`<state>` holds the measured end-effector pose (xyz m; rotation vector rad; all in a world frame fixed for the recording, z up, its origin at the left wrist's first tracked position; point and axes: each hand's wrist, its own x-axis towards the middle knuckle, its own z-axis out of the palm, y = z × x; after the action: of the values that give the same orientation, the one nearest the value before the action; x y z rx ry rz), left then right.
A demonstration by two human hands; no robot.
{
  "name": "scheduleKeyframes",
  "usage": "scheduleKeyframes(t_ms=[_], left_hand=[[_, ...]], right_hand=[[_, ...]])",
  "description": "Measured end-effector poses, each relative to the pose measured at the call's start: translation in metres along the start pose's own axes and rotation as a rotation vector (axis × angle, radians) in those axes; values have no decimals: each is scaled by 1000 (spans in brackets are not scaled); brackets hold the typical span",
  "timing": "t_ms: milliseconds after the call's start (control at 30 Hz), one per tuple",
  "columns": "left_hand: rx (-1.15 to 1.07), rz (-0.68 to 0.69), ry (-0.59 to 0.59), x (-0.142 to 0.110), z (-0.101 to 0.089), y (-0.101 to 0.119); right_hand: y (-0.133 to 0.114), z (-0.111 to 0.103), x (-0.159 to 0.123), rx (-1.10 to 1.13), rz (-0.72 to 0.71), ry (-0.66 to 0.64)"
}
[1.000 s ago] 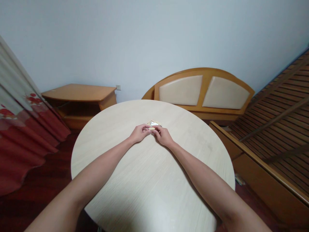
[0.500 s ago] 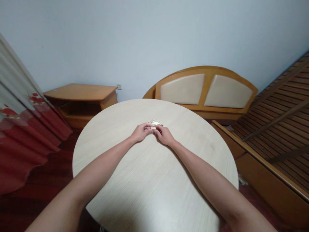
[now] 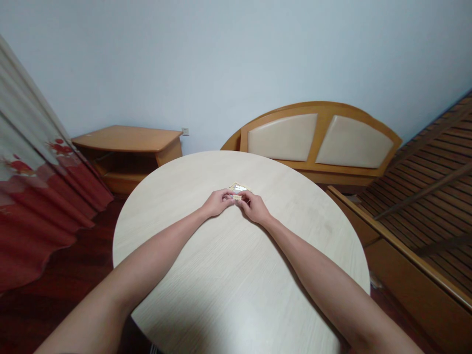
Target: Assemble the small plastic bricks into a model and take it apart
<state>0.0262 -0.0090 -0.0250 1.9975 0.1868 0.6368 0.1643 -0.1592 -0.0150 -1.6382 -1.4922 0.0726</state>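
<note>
On a round pale wooden table (image 3: 228,275) both my hands meet near its middle. My left hand (image 3: 217,203) and my right hand (image 3: 254,207) have their fingers curled in a pinch on a small flat folded piece, tan with a shiny silvery face (image 3: 238,189). The piece rests on or just above the tabletop, mostly hidden behind my fingertips. What exactly the piece is, I cannot make out.
A low wooden cabinet (image 3: 129,147) stands against the wall at the back left. A padded wooden headboard (image 3: 317,140) leans behind the table. A slatted bed frame (image 3: 424,196) runs along the right. A red and white curtain (image 3: 33,182) hangs at the left.
The view has drifted slightly left, so the room sits a little further right in frame. My hands stay together on the small piece, with only slight finger movement.
</note>
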Motion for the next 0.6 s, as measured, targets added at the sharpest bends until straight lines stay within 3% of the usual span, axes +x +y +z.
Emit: scheduleKeyframes(t_ms=[367, 600], left_hand=[[-87, -76, 21, -1, 1, 1], [-171, -107, 108, 1, 2, -6]], right_hand=[[-1, 8, 6, -156, -16, -33], [-2, 13, 19, -235, -54, -70]])
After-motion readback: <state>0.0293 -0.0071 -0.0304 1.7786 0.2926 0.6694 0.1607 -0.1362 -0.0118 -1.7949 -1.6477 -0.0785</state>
